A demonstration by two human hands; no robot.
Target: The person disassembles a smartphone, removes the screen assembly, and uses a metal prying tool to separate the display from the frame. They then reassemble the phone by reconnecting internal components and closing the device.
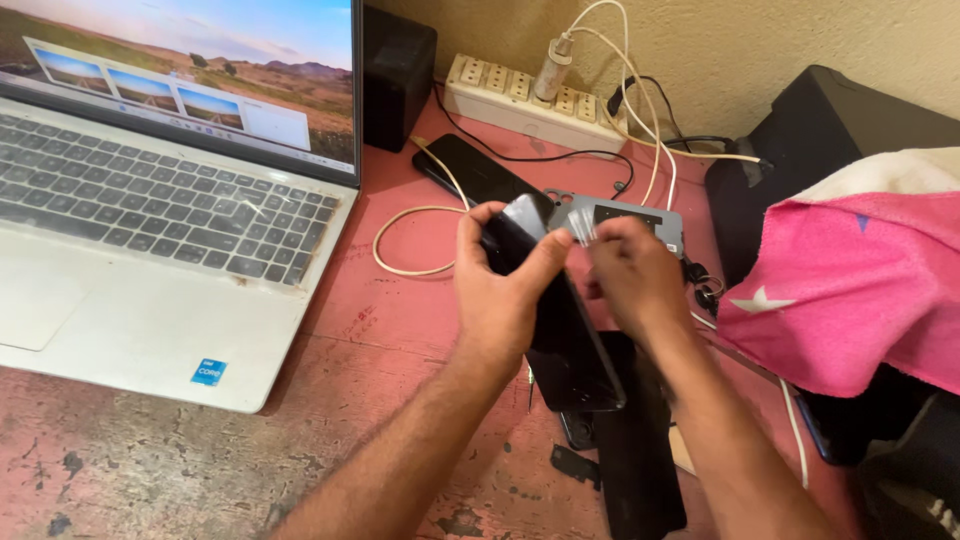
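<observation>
Head view: right hand (632,275) blurred, hiding phone (560,310) edge.

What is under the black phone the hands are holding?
Under the black phone lie dark flat phone parts on the pink table. Whatever sits directly beneath it is hidden.

An open silver laptop (150,200) sits on the worn pink tabletop (150,460). A white power strip (520,100) lies by the wall, near a pink cloth (860,290) with white stars.
</observation>
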